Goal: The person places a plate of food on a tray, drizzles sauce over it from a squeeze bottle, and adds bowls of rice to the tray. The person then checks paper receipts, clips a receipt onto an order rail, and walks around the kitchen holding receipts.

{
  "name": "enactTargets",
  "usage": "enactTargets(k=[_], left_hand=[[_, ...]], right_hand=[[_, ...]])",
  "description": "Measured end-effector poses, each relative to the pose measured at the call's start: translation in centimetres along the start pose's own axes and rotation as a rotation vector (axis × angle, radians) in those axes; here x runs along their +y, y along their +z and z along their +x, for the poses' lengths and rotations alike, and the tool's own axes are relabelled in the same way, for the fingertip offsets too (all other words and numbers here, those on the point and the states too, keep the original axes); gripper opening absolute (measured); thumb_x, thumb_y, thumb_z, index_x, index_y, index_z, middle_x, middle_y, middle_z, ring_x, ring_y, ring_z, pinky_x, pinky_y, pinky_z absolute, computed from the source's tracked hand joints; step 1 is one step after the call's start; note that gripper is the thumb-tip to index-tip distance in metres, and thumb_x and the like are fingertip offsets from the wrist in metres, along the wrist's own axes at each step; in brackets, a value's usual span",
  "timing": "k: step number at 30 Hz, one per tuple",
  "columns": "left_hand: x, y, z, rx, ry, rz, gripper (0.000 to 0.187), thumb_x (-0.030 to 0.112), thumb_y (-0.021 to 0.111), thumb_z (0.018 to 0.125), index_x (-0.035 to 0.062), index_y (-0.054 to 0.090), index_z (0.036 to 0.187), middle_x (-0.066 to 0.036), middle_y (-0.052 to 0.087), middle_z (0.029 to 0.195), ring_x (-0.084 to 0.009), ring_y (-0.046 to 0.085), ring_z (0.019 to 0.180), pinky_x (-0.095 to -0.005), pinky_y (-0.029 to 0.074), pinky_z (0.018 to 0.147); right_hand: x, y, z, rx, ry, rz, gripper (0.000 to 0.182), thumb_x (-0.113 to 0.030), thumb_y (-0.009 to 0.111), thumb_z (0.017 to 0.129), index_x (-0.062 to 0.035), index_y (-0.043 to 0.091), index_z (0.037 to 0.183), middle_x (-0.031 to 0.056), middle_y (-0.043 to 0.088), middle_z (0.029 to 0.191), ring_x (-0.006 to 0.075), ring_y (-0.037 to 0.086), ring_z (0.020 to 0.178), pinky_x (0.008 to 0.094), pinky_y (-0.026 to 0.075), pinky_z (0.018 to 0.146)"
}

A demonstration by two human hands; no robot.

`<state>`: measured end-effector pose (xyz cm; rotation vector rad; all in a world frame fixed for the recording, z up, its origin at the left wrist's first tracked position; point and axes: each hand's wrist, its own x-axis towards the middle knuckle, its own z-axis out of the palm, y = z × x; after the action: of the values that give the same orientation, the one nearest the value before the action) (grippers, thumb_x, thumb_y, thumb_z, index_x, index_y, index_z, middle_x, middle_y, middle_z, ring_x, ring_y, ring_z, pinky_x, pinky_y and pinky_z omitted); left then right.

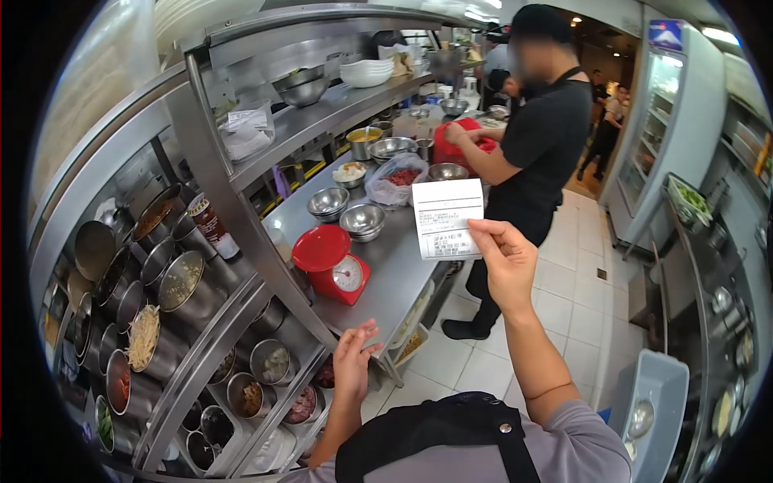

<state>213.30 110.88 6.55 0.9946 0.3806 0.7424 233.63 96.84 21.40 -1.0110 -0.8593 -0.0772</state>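
A printed paper order slip [448, 211] is held up in front of me, pinched at its right edge between the thumb and fingers of my right hand [509, 256]. My left hand [353, 361] is raised low beside the metal shelf post, holding nothing, its fingers loosely bent and apart. Just above it on the steel counter [403, 278] stands a red kitchen scale [342, 272] with a round dial and a red pan on top. Stacked metal bowls [361, 220] sit behind the scale.
On the left, a slanted rack bears several metal containers of ingredients, one with pale shreds [144, 338]. A co-worker in black [535, 129] stands at the counter, hands at a red container [459, 143]. A grey tub [654, 402] is at lower right, a glass-door fridge [664, 129] beyond.
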Motion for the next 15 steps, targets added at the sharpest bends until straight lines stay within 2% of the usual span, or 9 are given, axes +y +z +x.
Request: enactTargets(k=[3,8,10,14,15], left_hand=[[0.1,2.6,3.0,0.012,0.102,0.047,0.013,0.015,0.051,0.097,0.0044,0.058,0.099,-0.013,0.055,0.127,-0.021,0.053,0.113,-0.0375,0.049,0.088],[-2.1,2.9,5.4,0.158,0.178,0.167,0.014,0.014,0.054,0.095,0.0028,0.061,0.098,-0.014,0.055,0.127,-0.0207,0.054,0.112,-0.0365,0.049,0.088],[-3.3,2.7,5.9,0.316,0.198,0.342,0.015,0.014,0.055,0.094,0.0023,0.062,0.099,-0.014,0.055,0.125,-0.0201,0.055,0.109,-0.0345,0.05,0.087],[-5.3,4.7,6.4,0.63,0.283,0.36,0.014,0.012,0.055,0.094,0.003,0.063,0.1,-0.014,0.056,0.123,-0.0184,0.057,0.105,-0.0328,0.051,0.084],[-5.7,5.6,6.4,0.735,0.302,0.326,0.014,0.014,0.054,0.094,0.0036,0.062,0.101,-0.013,0.056,0.123,-0.0178,0.057,0.105,-0.033,0.05,0.083]], right_hand=[[4.2,-0.5,4.0,-0.057,0.038,0.087,0.016,-0.001,0.06,0.091,0.0049,0.067,0.105,0.0051,0.068,0.093,0.0065,0.06,0.084,0.019,0.047,0.075],[11.6,0.4,12.1,-0.177,0.069,0.237,0.018,-0.001,0.06,0.091,0.0052,0.066,0.107,0.0057,0.068,0.096,0.0065,0.06,0.086,0.019,0.046,0.077],[13.6,1.2,17.3,-0.224,0.018,0.246,0.017,-0.004,0.06,0.092,0.0048,0.067,0.105,0.0054,0.067,0.097,0.0077,0.06,0.086,0.0207,0.047,0.078],[17.6,4.8,31.8,-0.249,-0.262,0.101,0.018,-0.006,0.06,0.092,0.0024,0.068,0.106,0.0034,0.067,0.094,0.0066,0.058,0.086,0.0215,0.046,0.077],[18.7,6.3,35.6,-0.273,-0.255,0.114,0.02,-0.007,0.06,0.092,0.0021,0.067,0.108,0.0046,0.067,0.099,0.0074,0.058,0.089,0.0211,0.045,0.08]])
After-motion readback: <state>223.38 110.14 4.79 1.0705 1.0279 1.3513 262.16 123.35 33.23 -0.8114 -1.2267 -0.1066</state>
